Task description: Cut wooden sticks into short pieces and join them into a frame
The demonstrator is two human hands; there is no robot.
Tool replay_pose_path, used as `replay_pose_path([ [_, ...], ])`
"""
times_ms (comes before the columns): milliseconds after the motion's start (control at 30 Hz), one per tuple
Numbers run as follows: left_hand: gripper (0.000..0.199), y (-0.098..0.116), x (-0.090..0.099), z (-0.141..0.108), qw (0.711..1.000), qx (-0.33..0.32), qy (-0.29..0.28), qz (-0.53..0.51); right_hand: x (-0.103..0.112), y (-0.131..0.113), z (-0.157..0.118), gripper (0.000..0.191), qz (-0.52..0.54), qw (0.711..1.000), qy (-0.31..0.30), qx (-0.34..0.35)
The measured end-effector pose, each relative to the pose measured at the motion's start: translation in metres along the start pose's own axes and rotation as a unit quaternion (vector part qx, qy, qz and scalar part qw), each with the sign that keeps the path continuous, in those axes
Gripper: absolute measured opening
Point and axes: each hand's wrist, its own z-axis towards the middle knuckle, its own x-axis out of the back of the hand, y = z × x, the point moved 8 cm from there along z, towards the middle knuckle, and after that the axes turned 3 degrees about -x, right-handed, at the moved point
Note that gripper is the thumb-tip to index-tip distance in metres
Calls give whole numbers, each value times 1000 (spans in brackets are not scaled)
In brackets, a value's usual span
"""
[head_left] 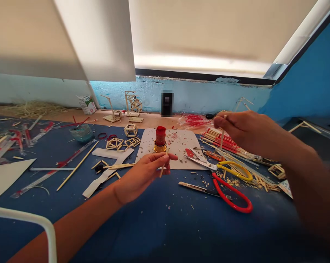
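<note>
Where left fingers (154,159) pinch, a stick (162,171) is part-hidden.

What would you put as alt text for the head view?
The left hand holds a short, thin stick and the raised right hand another, above a blue table. Near the centre, a red cylinder in a gold-coloured base stands on a pale sheet, scissors to the right.
</note>
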Motion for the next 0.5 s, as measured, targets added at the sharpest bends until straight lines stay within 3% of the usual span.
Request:
replay_pose_path([
  [67, 35, 1, 1, 0, 1000, -5, 11, 20, 16, -41, -27, 48, 49, 995, 70, 54],
  [133, 32, 3, 4, 0, 999, -20, 26, 34, 18, -69, -49, 28, 115, 980, 124, 101],
  [200, 30, 6, 6, 1, 998, -38, 40, 33, -4, -72, -57, 21, 213, 969, 104, 71],
  [267, 28, 9, 8, 2, 997, -56, 53, 31, -40, -57, -55, 21, 336, 941, 40, -13],
  [333, 29, 9, 11, 3, 995, -68, 65, 30, -76, -36, -50, 19, 474, 875, -2, -101],
  [400, 32, 8, 13, 5, 994, -75, 74, 29, -102, -20, -46, 16, 616, 771, -12, -160],
  [467, 34, 6, 14, 7, 994, -78, 76, 28, -122, -16, -42, 20, 725, 662, -31, -187],
  [500, 34, 4, 14, 8, 994, -79, 76, 29, -130, -17, -41, 24, 758, 620, -48, -194],
])
